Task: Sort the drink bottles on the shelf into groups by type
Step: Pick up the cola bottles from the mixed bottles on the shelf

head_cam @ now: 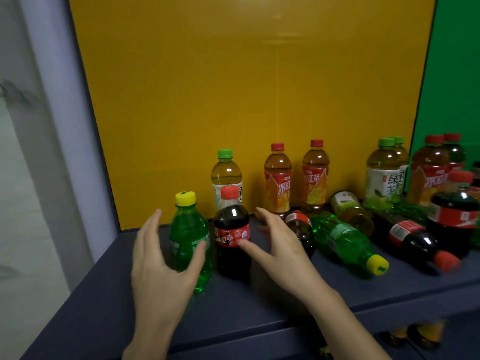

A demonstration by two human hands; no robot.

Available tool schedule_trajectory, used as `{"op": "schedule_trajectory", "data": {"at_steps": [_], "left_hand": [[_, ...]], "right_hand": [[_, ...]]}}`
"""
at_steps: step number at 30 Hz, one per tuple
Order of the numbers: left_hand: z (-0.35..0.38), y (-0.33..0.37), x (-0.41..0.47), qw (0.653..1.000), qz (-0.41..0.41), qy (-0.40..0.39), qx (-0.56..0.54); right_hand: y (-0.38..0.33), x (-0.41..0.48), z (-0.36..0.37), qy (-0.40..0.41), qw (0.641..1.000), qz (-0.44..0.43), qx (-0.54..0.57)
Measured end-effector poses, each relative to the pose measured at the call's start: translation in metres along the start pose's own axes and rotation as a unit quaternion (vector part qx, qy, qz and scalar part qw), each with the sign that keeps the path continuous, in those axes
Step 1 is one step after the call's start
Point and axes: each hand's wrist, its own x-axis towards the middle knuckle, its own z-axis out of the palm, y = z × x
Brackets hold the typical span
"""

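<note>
A green soda bottle (191, 240) with a yellow cap stands upright at the shelf's left, and a cola bottle (232, 233) with a red cap stands right beside it. My left hand (161, 258) is spread around the green bottle, thumb against its front, fingers not closed. My right hand (279, 242) is open beside the cola bottle, its thumb touching the red label. Behind stand a green tea bottle (226, 175) and two iced red tea bottles (277, 179) (315, 175).
On the dark blue shelf (259, 307), a cola bottle (301, 227), a green soda bottle (345, 241), a tea bottle (352, 211) and another cola bottle (418, 241) lie on their sides. More bottles stand at the right (384, 175). A yellow panel (233, 100) backs the shelf.
</note>
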Motion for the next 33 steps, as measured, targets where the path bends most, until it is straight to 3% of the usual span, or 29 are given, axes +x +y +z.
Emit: {"op": "schedule_trajectory", "data": {"at_steps": [3, 7, 11, 15, 20, 27, 33], "left_hand": [[0.0, 0.022, -0.005, 0.989, 0.121, 0.087, -0.011], [0.022, 0.059, -0.016, 0.982, 0.164, -0.01, -0.094], [0.072, 0.085, -0.017, 0.979, 0.126, -0.137, -0.081], [0.133, 0.096, -0.007, 0.976, 0.048, -0.213, 0.026], [0.187, 0.106, 0.01, 0.935, -0.062, -0.31, 0.162], [0.21, 0.101, 0.028, 0.872, -0.156, -0.378, 0.27], [0.206, 0.092, 0.026, 0.882, -0.175, -0.374, 0.228]], "right_hand": [[0.008, -0.005, -0.048, 0.011, 0.996, -0.041, -0.073], [0.036, -0.005, -0.113, -0.002, 0.99, -0.058, -0.131], [0.08, 0.001, -0.156, -0.079, 0.969, -0.074, -0.223], [0.105, 0.007, -0.17, -0.197, 0.912, -0.096, -0.347], [0.109, 0.011, -0.167, -0.285, 0.858, -0.177, -0.389], [0.12, 0.022, -0.167, -0.311, 0.838, -0.269, -0.358], [0.125, 0.027, -0.171, -0.32, 0.852, -0.265, -0.319]]}}
